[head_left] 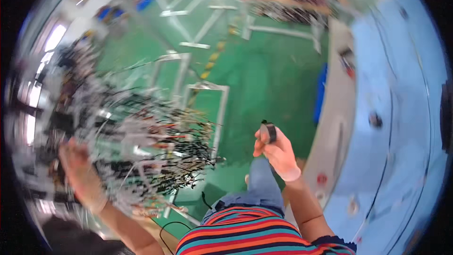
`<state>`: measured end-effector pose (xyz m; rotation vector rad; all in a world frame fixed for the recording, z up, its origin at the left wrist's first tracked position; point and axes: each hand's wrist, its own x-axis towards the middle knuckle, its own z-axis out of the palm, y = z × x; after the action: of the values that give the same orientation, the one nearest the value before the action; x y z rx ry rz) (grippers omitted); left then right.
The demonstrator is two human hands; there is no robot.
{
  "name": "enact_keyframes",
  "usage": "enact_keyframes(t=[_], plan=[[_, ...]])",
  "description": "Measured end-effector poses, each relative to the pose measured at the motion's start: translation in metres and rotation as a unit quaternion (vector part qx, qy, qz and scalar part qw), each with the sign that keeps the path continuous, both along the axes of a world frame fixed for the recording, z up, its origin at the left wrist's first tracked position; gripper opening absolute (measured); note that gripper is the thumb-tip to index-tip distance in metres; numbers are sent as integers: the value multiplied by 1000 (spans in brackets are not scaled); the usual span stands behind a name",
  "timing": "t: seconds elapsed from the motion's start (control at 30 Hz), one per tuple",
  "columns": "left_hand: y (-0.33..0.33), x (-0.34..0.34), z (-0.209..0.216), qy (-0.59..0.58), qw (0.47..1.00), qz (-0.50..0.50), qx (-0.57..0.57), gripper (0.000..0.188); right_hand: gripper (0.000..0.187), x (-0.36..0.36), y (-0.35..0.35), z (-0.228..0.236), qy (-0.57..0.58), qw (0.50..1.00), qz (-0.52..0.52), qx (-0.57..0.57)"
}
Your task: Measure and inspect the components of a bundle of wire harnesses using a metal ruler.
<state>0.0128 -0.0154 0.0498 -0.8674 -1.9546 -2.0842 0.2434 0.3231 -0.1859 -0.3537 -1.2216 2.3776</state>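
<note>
Held up in front of my body, my right hand (277,153) is closed on a small roll of dark tape (268,133), gripped between thumb and fingers. My left hand (81,172) reaches out to the left, beside a large hanging mass of cables (160,137). Motion smears its fingers, so I cannot tell whether they touch or grip anything. The cables are mostly black and grey with some red and yellow ends, and they hang in dense bunches.
White metal frames (221,118) stand on the green floor (264,71) past the cables. Along the right runs a long worktable with a blue surface (373,80) and a pale edge. Farther off, another rack (283,29) carries more cables.
</note>
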Motion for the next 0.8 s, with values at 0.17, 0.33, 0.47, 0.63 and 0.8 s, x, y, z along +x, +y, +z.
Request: enact_keyframes(t=[0.17, 0.33, 0.47, 0.63, 0.8], plan=[[16, -3, -18, -71, 980, 67, 174, 37, 36, -113, -10, 129, 178, 946, 225, 152], [31, 10, -6, -56, 965, 127, 223, 55, 37, -215, -52, 199, 327, 792, 288, 428], [42, 17, -6, -89, 944, 209, 240, 42, 24, -265, -86, 238, 333, 682, 321, 567], [51, 22, -13, -83, 952, 187, 228, 33, 24, -294, -126, 263, 426, 606, 292, 605], [52, 25, -13, -107, 951, 180, 227, 46, 20, -313, -142, 275, 458, 583, 347, 574]])
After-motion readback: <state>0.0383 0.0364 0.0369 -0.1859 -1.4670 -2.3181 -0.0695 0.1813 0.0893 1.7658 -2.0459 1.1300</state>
